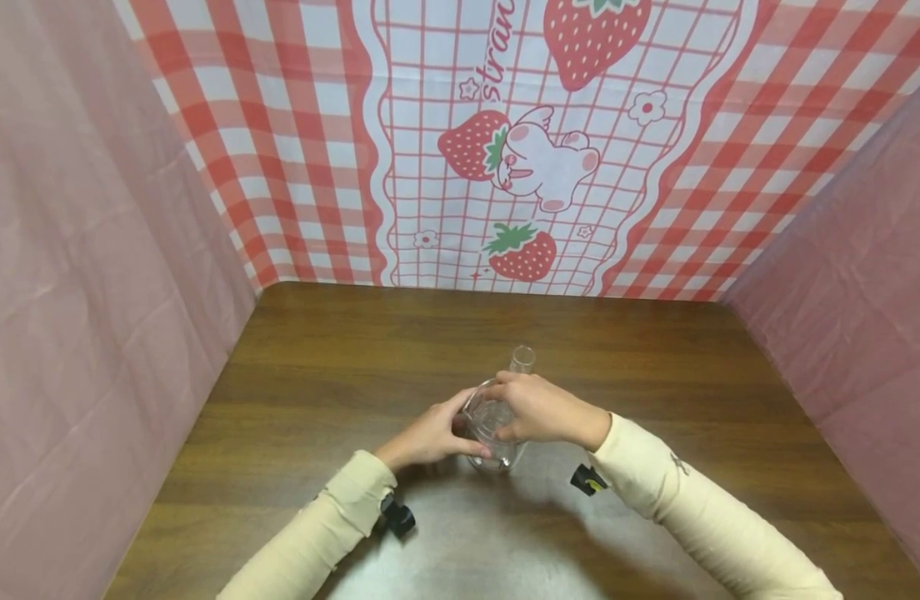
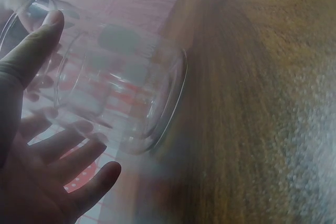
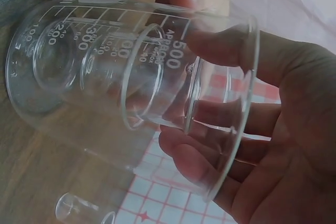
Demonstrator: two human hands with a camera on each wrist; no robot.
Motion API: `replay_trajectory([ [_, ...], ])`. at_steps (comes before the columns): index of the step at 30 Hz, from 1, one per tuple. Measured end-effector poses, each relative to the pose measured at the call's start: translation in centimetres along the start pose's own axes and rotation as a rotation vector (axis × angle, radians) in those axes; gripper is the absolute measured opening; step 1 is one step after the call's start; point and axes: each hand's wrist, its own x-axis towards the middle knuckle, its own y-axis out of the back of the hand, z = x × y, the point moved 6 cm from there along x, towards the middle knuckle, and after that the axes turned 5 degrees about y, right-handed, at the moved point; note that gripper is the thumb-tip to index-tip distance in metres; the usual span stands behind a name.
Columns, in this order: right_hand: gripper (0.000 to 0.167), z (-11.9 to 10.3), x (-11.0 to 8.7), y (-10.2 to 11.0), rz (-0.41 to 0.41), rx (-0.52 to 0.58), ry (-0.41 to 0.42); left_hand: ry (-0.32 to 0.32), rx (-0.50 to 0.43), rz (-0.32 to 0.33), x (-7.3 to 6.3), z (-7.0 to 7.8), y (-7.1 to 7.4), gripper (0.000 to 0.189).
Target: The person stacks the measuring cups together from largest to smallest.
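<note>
A large clear glass beaker (image 1: pixel 490 463) with white markings up to 500 stands upright on the table. Smaller glass beakers (image 3: pixel 107 74) sit nested inside it, as the right wrist view shows. My left hand (image 1: pixel 436 433) holds the large beaker's side, thumb near me and fingers around the far side. From above, my right hand (image 1: pixel 544 408) reaches into the large beaker's mouth. Its thumb and fingers (image 3: pixel 191 166) pinch around the inner beaker's rim; the exact contact is blurred by glass. Just behind stands a small narrow glass vessel (image 1: pixel 522 360), apart from the beaker.
The brown wood-grain table (image 1: pixel 340 350) has a bright reflection near me. A red-and-white checked cloth with strawberries (image 1: pixel 523 254) hangs behind it. Pink curtains (image 1: pixel 92 275) close off both sides. A small black camera sits at each wrist.
</note>
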Motion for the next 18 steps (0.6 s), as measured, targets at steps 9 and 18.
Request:
replay_trajectory([
  [9, 0.048, -0.08, 0.48, -0.65, -0.028, -0.036, 0.022, -0.004, 0.007, -0.002, -0.02, 0.11, 0.01, 0.09],
  [18, 0.044, -0.36, 0.6, -0.94, -0.03, -0.104, 0.04, -0.013, 0.018, 0.004, -0.05, 0.05, 0.05, 0.089],
])
